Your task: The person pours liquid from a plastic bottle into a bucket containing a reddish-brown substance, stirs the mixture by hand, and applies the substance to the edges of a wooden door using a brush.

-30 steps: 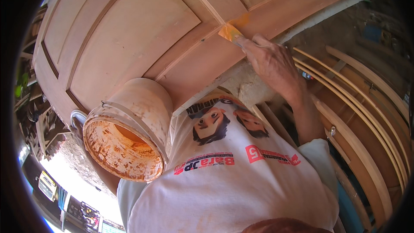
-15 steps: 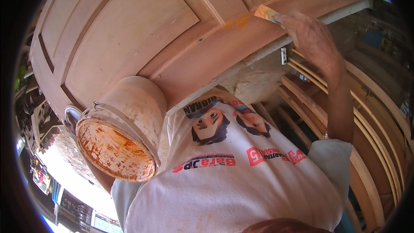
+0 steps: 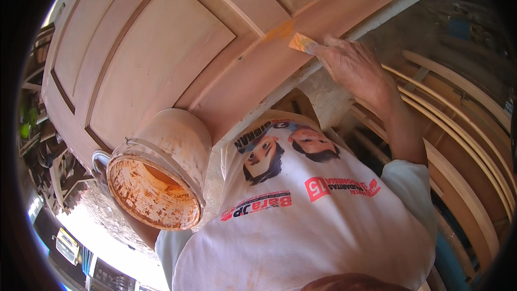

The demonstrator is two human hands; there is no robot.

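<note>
My right hand is closed round a putty knife, its broad flat end smeared with orange. The blade is at the lower rail of a panelled wooden door, just beside a wet-looking orange patch. At the left, a stained bucket is tilted with its mouth facing me. Orange-brown paste coats its inside. My left forearm runs up behind the bucket, which hides the fingers of my left hand. A curved grey handle-like piece shows at the bucket's far left side.
Long wooden strips and frames lean at the right, below the door's pale edge. Cluttered wood pieces lie at the far left. A bright opening shows at the lower left. My white printed shirt fills the lower middle.
My right hand with the putty knife has moved left and down along the door's rail. The view has shifted slightly, and the bucket now appears a little further right and lower.
</note>
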